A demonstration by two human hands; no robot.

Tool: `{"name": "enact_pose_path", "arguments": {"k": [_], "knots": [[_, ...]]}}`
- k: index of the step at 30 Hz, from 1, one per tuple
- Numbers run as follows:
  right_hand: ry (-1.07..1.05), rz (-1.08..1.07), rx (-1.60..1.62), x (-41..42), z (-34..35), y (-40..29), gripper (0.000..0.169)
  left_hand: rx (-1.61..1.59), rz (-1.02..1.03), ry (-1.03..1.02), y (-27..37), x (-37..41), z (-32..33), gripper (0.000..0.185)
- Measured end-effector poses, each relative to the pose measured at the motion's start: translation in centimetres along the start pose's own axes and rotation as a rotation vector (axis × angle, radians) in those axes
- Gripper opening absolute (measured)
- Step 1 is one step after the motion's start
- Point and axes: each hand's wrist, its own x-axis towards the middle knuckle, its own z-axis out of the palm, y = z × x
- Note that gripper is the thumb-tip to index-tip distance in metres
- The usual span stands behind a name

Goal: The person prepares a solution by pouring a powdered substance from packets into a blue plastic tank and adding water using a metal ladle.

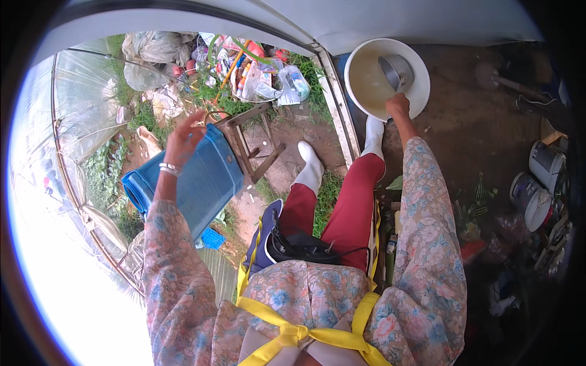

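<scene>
In my right hand (pixel 398 106) is the handle of a metal dipper (pixel 390 73). Its round bowl is inside a white plastic bucket (pixel 423 98), at the cloudy, yellowish liquid (pixel 364 82). My left hand (pixel 183 137), slightly blurred, is raised over a blue plastic tank (pixel 206 174), fingers apart and nothing visible in them. Whether it touches the tank cannot be told. A brownish ring (pixel 216 114) shows just beyond the fingers, partly hidden. The tank is tilted across the view, beside a wooden stool (pixel 256 137).
A door frame with a raised sill (pixel 336 100) runs between my white boots (pixel 307 164). Outside lie heaped plastic waste (pixel 256 73) and plastic sheeting (pixel 91 114) on a frame. Indoors at right are paint-type buckets (pixel 531 201) and a dark dirt floor (pixel 467 119).
</scene>
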Motion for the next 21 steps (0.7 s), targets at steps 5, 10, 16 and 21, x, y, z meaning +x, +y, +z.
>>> {"name": "enact_pose_path", "arguments": {"k": [5, 10, 16, 21], "knots": [[-0.010, -0.119, -0.065, 4.4, 5.4, 2.1, 0.027, 0.157, -0.118, -0.307, 2.1, -6.4, 9.2, 0.041], [-0.647, 0.127, 1.494, 6.2, 4.0, 7.2, 0.014, -0.012, -0.326, -0.358, -0.9, -10.5, 11.7, 0.035], [-0.861, 0.530, 1.833, 0.0, -4.0, 12.5, 0.012, -0.149, -0.331, -0.319, -2.5, -14.1, 10.7, 0.034], [-0.814, 0.399, 1.788, -11.1, -10.7, 14.5, 0.021, -0.146, -0.194, -0.280, -3.1, -15.7, 8.7, 0.034]]}}
